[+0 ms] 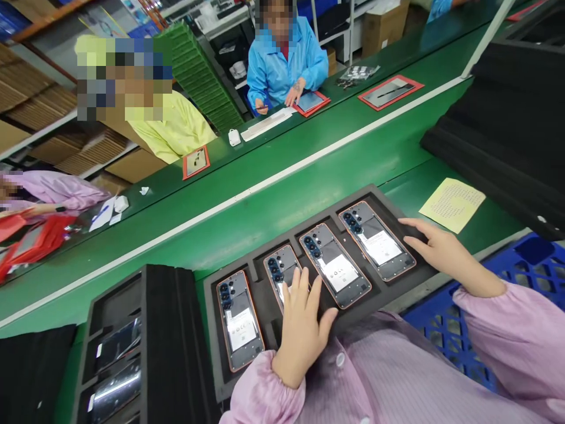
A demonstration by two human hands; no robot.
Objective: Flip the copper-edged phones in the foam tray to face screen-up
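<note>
A dark foam tray (pixel 215 347) lies before me with several opened smartphones in its slots, camera lenses up and white labels on their batteries. My left hand (pixel 303 321) has its fingers spread over the second smartphone (pixel 276 260) from the left, partly covering it; whether it touches is unclear. To its left is the leftmost smartphone (pixel 242 330), to its right the third smartphone (pixel 339 271). By the tray's right end, beside the rightmost smartphone (pixel 383 244), my right hand (pixel 444 250) is open, fingers stretched toward the tray edge, holding nothing.
Another foam tray (pixel 86 353) with dark glossy panels stands at left beside black foam (pixel 176 341). A yellow note (pixel 452 205) lies right, near stacked black trays (pixel 498 112) and a blue crate (pixel 459 318). Across the green bench (pixel 309 182), co-workers sit by red-framed pieces (pixel 391 92).
</note>
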